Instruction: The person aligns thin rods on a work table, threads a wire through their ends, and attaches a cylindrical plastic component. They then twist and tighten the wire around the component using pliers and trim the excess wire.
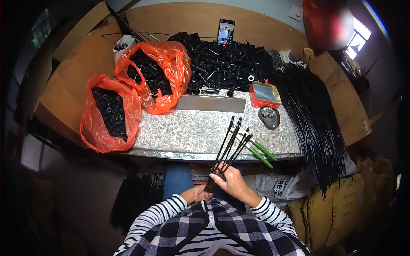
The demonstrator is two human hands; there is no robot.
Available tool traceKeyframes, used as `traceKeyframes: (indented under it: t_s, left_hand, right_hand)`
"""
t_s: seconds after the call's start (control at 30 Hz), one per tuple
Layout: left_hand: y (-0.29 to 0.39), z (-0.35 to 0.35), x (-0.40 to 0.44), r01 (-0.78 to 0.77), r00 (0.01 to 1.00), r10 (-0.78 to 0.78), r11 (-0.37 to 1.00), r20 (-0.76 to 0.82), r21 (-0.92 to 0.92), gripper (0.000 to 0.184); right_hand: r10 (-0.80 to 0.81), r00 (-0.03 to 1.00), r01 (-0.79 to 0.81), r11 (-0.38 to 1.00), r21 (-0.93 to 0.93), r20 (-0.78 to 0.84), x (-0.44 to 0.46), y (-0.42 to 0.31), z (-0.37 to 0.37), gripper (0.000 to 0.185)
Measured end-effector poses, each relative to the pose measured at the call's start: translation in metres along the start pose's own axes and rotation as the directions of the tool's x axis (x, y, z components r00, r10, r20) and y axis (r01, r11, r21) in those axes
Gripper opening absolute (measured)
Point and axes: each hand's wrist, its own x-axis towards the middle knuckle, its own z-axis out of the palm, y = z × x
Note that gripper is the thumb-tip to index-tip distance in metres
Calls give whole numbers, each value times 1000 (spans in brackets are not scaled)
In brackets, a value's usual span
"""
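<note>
A small bundle of thin black rods with thicker tips [229,145] stands tilted in front of my body, its tips over the front edge of the stone worktop [183,132]. My right hand [232,183] is closed round the bundle's lower part, thumb across the rods. Lower down, my left hand [200,194] is closed at the bottom end of the same rods; its fingers are partly hidden. Just behind the rods lie pliers with green handles [261,154], their jaws partly covered by the bundle.
Two orange plastic bags [87,123] of small black parts stand on the left. A heap of black parts [218,64] fills the back, below a propped phone [225,33]. A metal strip [209,103], red tin [265,94] and long black rods [316,115] lie about.
</note>
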Motion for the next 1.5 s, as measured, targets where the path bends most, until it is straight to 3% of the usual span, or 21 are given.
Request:
traceKeyframes:
  t_s: [0.07,0.17,0.2,0.27,0.33,0.43,0.5,0.53,0.57,0.63,0.77,0.83,0.9,0.97,1.07,1.13,1.23,1.3,1.33,1.43,1.5]
  left_hand:
    - [6,-2,2,49,999,-49,999,-10,-7,55]
    - [6,-25,11,-50,999,48,949,14,312,72]
    - [6,-18,-2,-48,999,46,949,13,310,72]
    - [5,5,-36,39,968,93,860,-232,509,80]
    - [13,41,-77,57,925,262,622,-276,781,84]
    - [32,113,-151,-127,840,541,252,-32,959,55]
    - [39,170,-199,-251,663,731,11,163,968,39]
    - [46,184,-208,-324,494,822,-127,283,937,30]
    - [42,213,-219,-435,229,900,-247,372,866,24]
    - [47,250,-225,-392,-73,799,-574,597,719,34]
    - [36,283,-224,-475,-138,829,-536,542,698,41]
    - [33,285,-223,-418,-115,826,-544,552,727,31]
    - [37,277,-215,-369,-197,784,-615,588,697,19]
    - [37,275,-217,-329,-212,740,-670,639,666,18]
    - [36,277,-214,-385,-226,765,-639,603,666,16]
    - [32,279,-218,-355,-174,753,-649,634,673,21]
    - [30,277,-222,-623,-69,795,-506,603,596,33]
    - [36,273,-219,-917,29,868,-174,495,358,36]
    - [40,268,-219,-935,75,894,-91,443,343,33]
    - [47,260,-208,-838,21,878,-246,479,488,28]
    - [47,263,-212,-877,55,881,-181,469,444,24]
  right_hand:
    - [29,1000,-29,1000,-6,-2,5,3,0,17]
    - [46,999,-46,999,14,17,5,4,1,16]
    - [29,999,-30,999,13,13,4,4,2,16]
    - [33,999,-33,999,11,9,5,4,1,16]
    - [36,999,-36,999,-3,3,6,5,0,16]
    - [40,999,-40,999,-21,6,5,7,0,17]
    - [55,998,-54,998,-20,23,7,4,-2,18]
    - [46,999,-46,999,-20,15,8,5,0,18]
    - [34,999,-34,999,-21,8,8,5,1,18]
    - [42,999,-41,999,-21,29,8,4,3,20]
    - [-15,1000,15,1000,-9,26,12,-4,2,25]
    - [-24,989,35,997,-68,147,12,-4,-4,31]
    - [-85,975,118,981,-157,203,24,-9,-26,38]
    - [3,1000,-4,999,44,22,46,-47,-61,43]
    - [-121,941,221,927,303,-315,63,-66,-85,31]
    - [-198,933,262,946,192,-301,77,-85,-91,24]
    - [-249,937,285,951,122,-247,90,-83,-93,23]
    - [-212,949,257,950,179,-235,94,-80,-92,24]
    - [-226,951,261,953,155,-214,94,-81,-93,24]
    - [-167,959,222,945,241,-229,96,-80,-89,26]
    - [-146,963,207,940,272,-227,96,-83,-90,27]
